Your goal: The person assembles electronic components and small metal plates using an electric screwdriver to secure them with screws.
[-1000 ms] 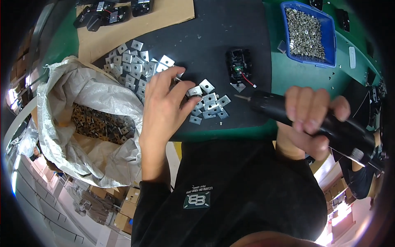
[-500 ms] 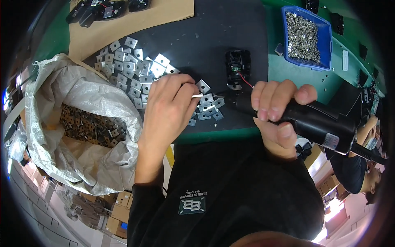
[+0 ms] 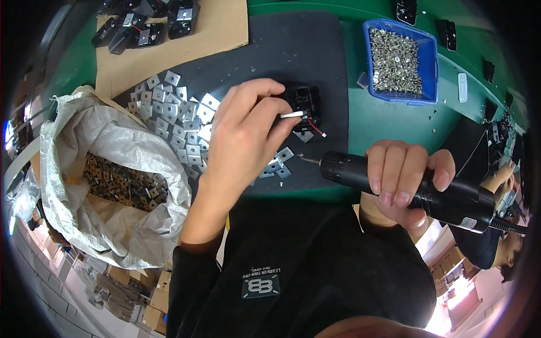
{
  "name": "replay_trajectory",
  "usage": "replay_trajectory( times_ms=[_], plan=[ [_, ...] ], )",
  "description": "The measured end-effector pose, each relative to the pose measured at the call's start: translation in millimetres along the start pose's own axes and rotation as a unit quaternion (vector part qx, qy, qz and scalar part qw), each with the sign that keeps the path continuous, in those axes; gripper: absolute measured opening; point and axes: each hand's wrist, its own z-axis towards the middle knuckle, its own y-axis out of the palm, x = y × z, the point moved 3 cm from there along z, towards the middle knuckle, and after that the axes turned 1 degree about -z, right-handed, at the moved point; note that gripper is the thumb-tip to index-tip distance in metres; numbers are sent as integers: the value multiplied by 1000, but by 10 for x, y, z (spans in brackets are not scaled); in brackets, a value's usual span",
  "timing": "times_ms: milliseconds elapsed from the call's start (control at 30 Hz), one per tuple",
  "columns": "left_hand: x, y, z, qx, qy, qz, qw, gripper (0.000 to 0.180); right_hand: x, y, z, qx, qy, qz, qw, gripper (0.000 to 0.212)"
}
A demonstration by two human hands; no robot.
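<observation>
My left hand (image 3: 245,127) pinches a small metal plate (image 3: 292,114), seen edge-on, between thumb and fingers. It reaches the near left side of a black plastic housing (image 3: 307,101) that has a red wire (image 3: 316,126) running out of it. My fingers cover part of the housing; whether the plate touches it I cannot tell. My right hand (image 3: 403,174) is wrapped round a black corded electric screwdriver (image 3: 352,169). Its bit points left, with what looks like a small screw (image 3: 300,155) at the tip. Loose square metal plates with holes (image 3: 183,118) lie left of and below my left hand.
An open white woven sack (image 3: 115,236) of metal parts stands at the left. A blue bin (image 3: 369,62) of screws sits at the back right. Several black housings lie on cardboard (image 3: 222,28) at the back left. Another person (image 3: 484,239) works at the far right.
My left hand has moved right and away from me, bringing the plate to the housing. My right hand and screwdriver have shifted right and nearer to me. The view has shifted slightly.
</observation>
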Motion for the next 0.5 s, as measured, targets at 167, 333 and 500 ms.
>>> replay_trajectory(
  times_ms=[167, 333, 500],
  plan=[
    [9, 133, 104, -30, 1, 19, 999, 22, -3, -81, -10, 11, -18, 7, 1000, 42],
    [23, 208, 149, -24, 19, 7, 1000, 22, -51, -150, -18, 8, -21, 10, 1000, 43],
    [0, 277, 199, -46, -26, -1, 999, 28, -66, -187, -19, -2, -26, 15, 1000, 44]
  ],
)
